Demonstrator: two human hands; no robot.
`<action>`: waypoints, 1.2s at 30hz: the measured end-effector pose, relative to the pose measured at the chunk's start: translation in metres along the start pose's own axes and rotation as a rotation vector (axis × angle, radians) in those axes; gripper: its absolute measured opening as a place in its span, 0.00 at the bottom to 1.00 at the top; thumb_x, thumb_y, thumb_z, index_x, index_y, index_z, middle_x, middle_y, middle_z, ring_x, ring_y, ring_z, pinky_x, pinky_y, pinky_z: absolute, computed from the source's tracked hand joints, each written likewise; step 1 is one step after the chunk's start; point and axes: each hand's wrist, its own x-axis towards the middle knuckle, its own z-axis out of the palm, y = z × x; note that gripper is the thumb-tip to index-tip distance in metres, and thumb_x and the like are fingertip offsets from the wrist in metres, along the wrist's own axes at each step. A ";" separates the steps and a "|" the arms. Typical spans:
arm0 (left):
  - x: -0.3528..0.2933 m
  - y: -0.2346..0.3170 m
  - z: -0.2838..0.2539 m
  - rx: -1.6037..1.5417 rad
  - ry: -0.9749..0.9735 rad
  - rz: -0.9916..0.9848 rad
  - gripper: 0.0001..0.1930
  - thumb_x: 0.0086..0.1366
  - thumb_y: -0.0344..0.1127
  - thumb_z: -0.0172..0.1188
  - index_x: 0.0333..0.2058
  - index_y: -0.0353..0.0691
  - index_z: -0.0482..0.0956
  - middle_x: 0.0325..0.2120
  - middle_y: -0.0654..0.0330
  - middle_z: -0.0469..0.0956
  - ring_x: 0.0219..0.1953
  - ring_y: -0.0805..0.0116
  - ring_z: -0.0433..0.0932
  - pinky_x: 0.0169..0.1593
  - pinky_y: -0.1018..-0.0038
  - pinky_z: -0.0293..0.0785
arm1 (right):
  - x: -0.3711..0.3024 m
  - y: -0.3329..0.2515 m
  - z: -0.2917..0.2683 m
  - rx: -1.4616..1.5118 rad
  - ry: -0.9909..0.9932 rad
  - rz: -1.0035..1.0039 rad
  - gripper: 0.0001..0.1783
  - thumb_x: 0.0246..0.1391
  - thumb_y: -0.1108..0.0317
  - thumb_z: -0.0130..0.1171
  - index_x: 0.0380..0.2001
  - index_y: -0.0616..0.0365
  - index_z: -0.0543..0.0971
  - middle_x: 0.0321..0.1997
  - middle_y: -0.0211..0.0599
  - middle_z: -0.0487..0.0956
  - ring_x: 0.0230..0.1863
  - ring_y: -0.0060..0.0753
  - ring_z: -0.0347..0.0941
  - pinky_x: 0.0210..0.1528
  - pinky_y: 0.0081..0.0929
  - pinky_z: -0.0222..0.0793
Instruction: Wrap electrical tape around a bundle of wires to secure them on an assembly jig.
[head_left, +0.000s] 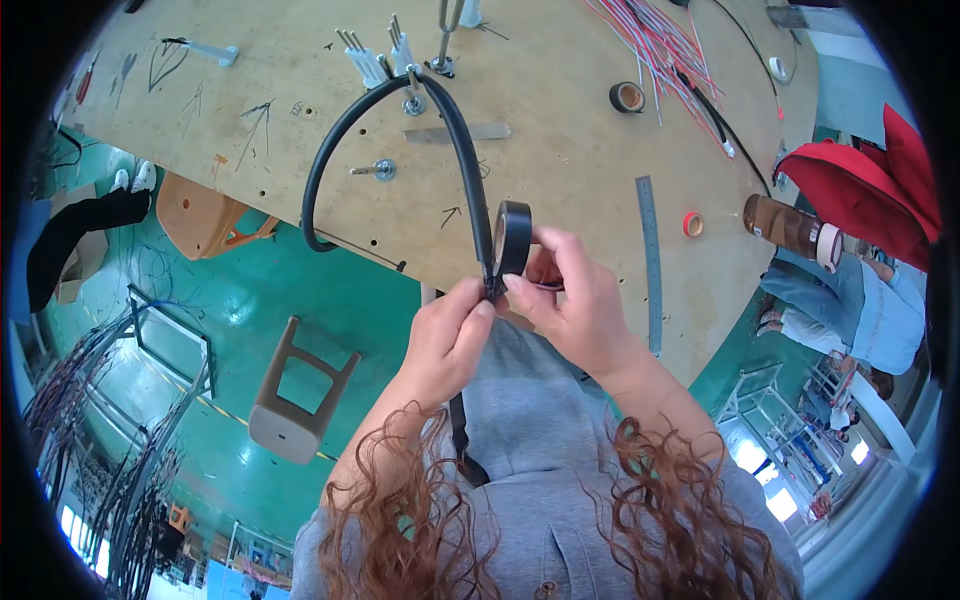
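Observation:
A thick black cable [467, 150] arches over a white peg fixture on the board and comes down to my hands at the near edge. My left hand [447, 335] is closed, pinching the cable's lower end between thumb and fingers. In my right hand [580, 300] is a roll of black electrical tape [515, 240], standing on edge beside the cable. The right thumb and fingers are closed near the spot where tape and cable meet. Fingers hide the exact contact there. The cable's other end hangs at the board's left edge.
On the wooden board [560, 110] stand white pin fixtures [365, 62] and a metal post [385, 170]. Two steel rulers [650, 265], a brown tape roll [627, 97], a red tape roll [692, 224], a wire bundle [660, 50] and a bottle [780, 225] lie about. A stool [300, 395] stands left.

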 end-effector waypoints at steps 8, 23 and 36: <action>0.000 0.007 0.003 0.234 -0.044 -0.002 0.08 0.61 0.35 0.49 0.28 0.37 0.72 0.19 0.55 0.74 0.21 0.57 0.74 0.26 0.69 0.69 | 0.003 -0.006 -0.003 0.164 0.053 0.147 0.10 0.48 0.72 0.59 0.32 0.62 0.71 0.15 0.24 0.67 0.16 0.09 0.57 0.18 0.14 0.52; 0.002 0.009 0.007 0.034 0.005 -0.013 0.13 0.64 0.38 0.48 0.25 0.37 0.72 0.18 0.54 0.74 0.22 0.58 0.76 0.27 0.70 0.69 | 0.010 -0.009 -0.012 0.044 0.008 0.149 0.09 0.50 0.71 0.57 0.33 0.62 0.69 0.21 0.29 0.69 0.21 0.14 0.63 0.21 0.13 0.56; 0.008 0.033 -0.005 0.087 -0.094 -0.220 0.17 0.65 0.39 0.45 0.22 0.34 0.73 0.14 0.60 0.70 0.17 0.73 0.67 0.24 0.75 0.64 | 0.005 0.034 0.019 0.680 0.185 -0.171 0.32 0.45 0.74 0.58 0.56 0.57 0.63 0.55 0.42 0.63 0.56 0.37 0.62 0.57 0.32 0.56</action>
